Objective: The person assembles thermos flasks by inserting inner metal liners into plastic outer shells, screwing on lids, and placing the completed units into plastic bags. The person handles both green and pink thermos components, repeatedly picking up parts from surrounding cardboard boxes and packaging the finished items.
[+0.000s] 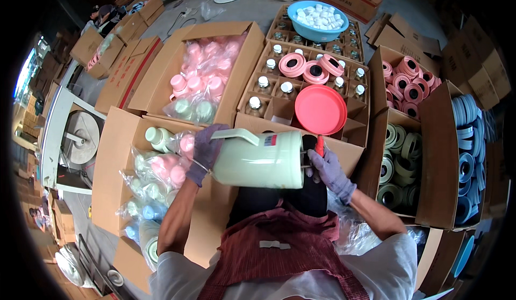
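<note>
My left hand (207,152), in a purple-grey glove, is closed round the left end of a pale green thermos jug (258,165). The jug lies sideways in front of me, its handle facing up and away. In my gloved right hand (331,175) is a red-handled tool (320,146), gripped at the jug's right end. Thin metal prongs show between the fingers and that end; whether they touch the jug I cannot tell. Just beyond lies a round pink-red dish (321,109) on a divided carton (250,123) of glass bottles with white caps (286,89).
A blue basin (317,30) of white caps stands on the far bottle carton. Left, open cartons hold bagged pink jugs (215,53) and green ones (156,139). Right, cartons hold pink rings (414,93), green rings (391,168) and blue rings (466,165).
</note>
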The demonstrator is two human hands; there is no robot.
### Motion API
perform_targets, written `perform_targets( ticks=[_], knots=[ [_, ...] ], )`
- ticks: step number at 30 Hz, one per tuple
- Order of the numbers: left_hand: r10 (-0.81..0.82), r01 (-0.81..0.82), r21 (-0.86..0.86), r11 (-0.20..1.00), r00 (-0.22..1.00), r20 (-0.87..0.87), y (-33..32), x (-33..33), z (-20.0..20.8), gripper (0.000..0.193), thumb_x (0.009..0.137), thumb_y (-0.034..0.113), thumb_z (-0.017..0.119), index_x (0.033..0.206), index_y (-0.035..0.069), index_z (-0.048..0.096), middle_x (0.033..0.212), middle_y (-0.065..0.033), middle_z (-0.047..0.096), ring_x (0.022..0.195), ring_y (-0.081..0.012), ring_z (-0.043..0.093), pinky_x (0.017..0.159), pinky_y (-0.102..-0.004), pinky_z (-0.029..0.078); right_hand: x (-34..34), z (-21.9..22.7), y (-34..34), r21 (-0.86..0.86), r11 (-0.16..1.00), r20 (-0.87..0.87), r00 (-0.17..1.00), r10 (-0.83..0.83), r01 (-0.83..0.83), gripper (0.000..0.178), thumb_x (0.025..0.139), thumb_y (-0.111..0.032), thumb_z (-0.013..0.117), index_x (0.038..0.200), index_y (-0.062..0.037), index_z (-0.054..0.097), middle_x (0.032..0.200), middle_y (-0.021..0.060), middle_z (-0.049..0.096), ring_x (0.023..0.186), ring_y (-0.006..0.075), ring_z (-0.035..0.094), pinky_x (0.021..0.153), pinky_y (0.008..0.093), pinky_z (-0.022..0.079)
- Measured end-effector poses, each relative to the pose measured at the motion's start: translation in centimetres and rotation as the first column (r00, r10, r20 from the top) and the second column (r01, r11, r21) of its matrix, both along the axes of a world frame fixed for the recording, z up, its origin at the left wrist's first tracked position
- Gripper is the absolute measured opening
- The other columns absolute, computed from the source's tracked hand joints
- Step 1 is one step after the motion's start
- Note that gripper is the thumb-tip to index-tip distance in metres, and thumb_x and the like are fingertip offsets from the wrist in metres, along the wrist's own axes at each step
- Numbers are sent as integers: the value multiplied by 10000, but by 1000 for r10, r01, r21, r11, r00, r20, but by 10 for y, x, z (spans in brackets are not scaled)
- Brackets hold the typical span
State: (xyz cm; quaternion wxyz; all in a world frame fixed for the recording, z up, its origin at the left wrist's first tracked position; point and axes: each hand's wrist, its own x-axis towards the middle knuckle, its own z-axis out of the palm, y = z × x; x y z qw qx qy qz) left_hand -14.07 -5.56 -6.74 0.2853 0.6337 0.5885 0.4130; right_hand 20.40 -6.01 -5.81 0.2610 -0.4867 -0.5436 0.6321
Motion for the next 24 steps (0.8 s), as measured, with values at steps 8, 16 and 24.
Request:
perform_targets(
  ticks=[8, 16, 24],
  knots=[
    [127, -107, 324, 940, 991, -39, 33, 16, 33, 134, 873, 87, 648, 966, 2, 693, 935, -96, 711, 891, -228, 682, 791, -349, 531, 18, -1, -22, -324, 946, -322, 943, -83, -27, 253, 992, -349, 527, 997, -99, 567, 764, 56, 625, 659, 138, 629, 650, 309, 533],
    [-602, 664, 592, 457, 721, -344, 38, 93, 5, 336, 853, 197, 706, 1127, 26, 615, 1219, -122, 619, 1154, -297, 583, 991, -415, 497, 94, -163, 162, 563, 821, 579, 753, -313, -92, 284, 840, -232, 682, 959, -8, 552, 784, 236, 602, 742, 402, 611, 671, 455, 485],
    [-315, 425, 446, 788, 900, -300, 89, -17, -16, 338, 850, 137, 666, 1169, 39, 610, 1253, -149, 597, 1182, -313, 560, 1033, -431, 429, 66, -196, 202, 421, 849, 871, 403, -280, -320, 384, 780, -271, 729, 1081, -78, 592, 1072, 166, 592, 1033, 373, 582, 860, 472, 491]
  ],
)
